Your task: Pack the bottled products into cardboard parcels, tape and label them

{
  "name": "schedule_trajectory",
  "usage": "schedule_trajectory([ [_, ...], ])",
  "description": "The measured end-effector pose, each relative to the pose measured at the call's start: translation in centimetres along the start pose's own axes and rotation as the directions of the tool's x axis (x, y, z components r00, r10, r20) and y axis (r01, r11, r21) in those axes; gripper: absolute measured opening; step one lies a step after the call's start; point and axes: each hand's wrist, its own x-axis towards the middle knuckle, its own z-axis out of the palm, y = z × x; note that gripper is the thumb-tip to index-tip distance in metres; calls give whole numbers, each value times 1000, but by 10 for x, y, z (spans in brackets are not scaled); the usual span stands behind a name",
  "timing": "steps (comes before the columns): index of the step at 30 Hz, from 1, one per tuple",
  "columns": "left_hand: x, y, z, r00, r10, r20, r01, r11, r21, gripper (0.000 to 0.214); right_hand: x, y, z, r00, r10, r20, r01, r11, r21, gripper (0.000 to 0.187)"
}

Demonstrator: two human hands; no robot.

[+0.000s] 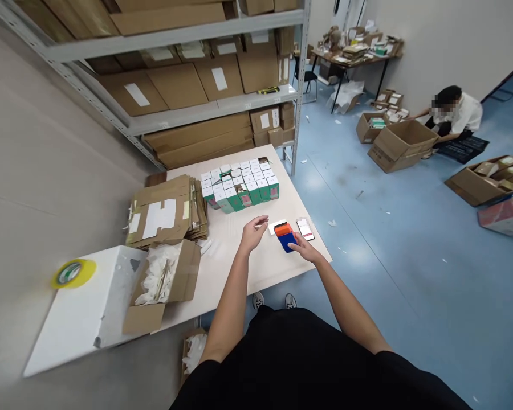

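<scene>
My right hand (302, 247) grips a blue and orange handheld device (287, 241) with a dark strip across its top, above the front right of the table. Its exact kind does not show. A piece of white paper (273, 228) appears behind the device's upper edge; whether the two are joined, I cannot tell. To the left, my left hand (253, 233) hovers with loosely curled fingers and nothing visible in them. A phone (305, 229) with a lit screen lies right of the device. Farther back stand several green and white boxes (239, 185) in tight rows, a few with open tops.
Flattened cardboard (158, 213) is stacked at the table's left. An open carton (183, 273) of white packing material stands nearer, beside a white block (81, 319) carrying yellow tape (73, 273). Shelving (214, 108) borders the table's back. Across the floor, a person (457, 117) crouches by open cartons.
</scene>
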Motion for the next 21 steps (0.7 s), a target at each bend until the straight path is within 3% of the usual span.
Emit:
schedule_trajectory([
  [5,6,52,-21,978,50,201,-82,985,151,37,5,-43,12,990,-77,118,82,996,-35,53],
  [9,3,76,-32,944,95,317,-168,963,212,29,2,-67,17,983,-130,132,147,982,-123,49],
  [13,-7,90,-36,946,207,249,-280,910,306,23,3,-74,21,980,-161,114,183,957,-225,46],
  [17,-21,98,-31,910,358,210,-415,791,450,22,6,-71,28,980,-183,78,196,955,-223,44],
  [21,-33,100,-27,882,455,126,-447,720,531,25,8,-72,34,977,-197,87,211,953,-217,44],
])
